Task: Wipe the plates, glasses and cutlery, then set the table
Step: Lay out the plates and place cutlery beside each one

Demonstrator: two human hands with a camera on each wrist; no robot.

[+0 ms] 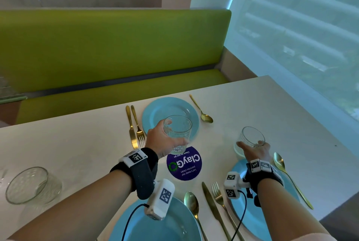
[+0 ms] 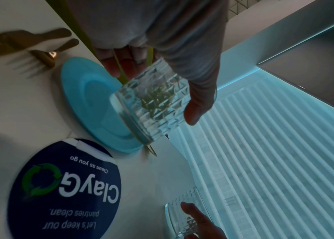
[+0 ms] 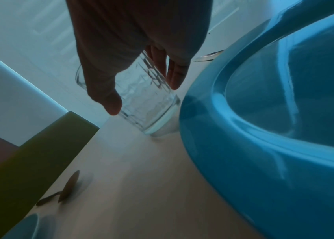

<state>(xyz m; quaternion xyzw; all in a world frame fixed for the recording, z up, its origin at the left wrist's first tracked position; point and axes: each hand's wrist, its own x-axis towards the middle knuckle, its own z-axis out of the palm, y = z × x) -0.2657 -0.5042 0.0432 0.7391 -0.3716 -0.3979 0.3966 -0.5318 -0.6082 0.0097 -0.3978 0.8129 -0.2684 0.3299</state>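
Note:
My left hand [image 1: 162, 140] grips a clear patterned glass [image 1: 177, 133] and holds it up over the near rim of the far blue plate [image 1: 155, 112]; in the left wrist view the glass [image 2: 152, 103] sits between thumb and fingers. My right hand [image 1: 254, 150] holds a second clear glass [image 1: 251, 136] standing on the table just beyond the near right blue plate [image 1: 239, 209]; its base [image 3: 158, 122] touches the tabletop. A third blue plate [image 1: 174, 227] lies under my left wrist. Gold knife, fork and spoon flank each plate.
A third glass [image 1: 31, 185] stands at the left on the white table [image 1: 81, 143]. A round purple ClayGo sticker [image 1: 184, 165] marks the middle. A green bench [image 1: 108, 46] runs along the far side, with a window and blinds at the right.

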